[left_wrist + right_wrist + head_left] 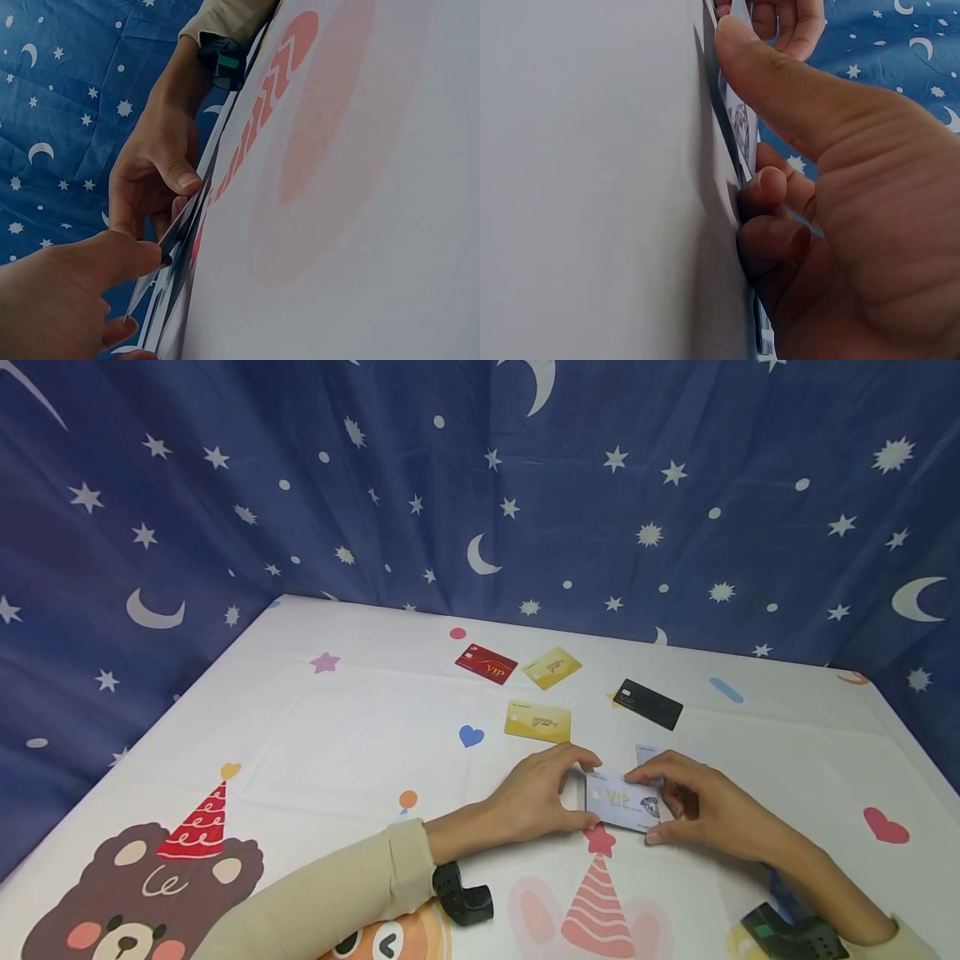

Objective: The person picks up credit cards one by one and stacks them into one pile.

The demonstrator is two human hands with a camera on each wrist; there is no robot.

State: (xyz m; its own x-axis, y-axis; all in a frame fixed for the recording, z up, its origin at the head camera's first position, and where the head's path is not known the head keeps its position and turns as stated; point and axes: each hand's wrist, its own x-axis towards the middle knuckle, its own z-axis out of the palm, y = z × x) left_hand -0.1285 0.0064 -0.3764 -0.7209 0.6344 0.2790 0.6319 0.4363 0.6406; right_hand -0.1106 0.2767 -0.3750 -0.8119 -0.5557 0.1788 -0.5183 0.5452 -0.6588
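Note:
A silver-white VIP card (622, 804) with gold lettering is held between both hands, low over the white tablecloth. My left hand (536, 793) pinches its left end, fingers at the top edge and thumb at the bottom. My right hand (705, 797) grips the right end, thumb at the lower corner and index finger on the upper edge. The left wrist view shows the card (180, 229) nearly edge-on, tilted off the cloth. In the right wrist view, a dark picture is visible on the card (741, 127). Behind the right hand lies a pale blue card (649, 752), partly hidden.
Beyond the hands lie a red VIP card (486, 663), a gold card (552, 667), another gold card (537, 721) and a black card (648, 703). The tablecloth (337, 735) has printed cartoons and shapes. A blue star-patterned curtain (480, 485) hangs behind the table.

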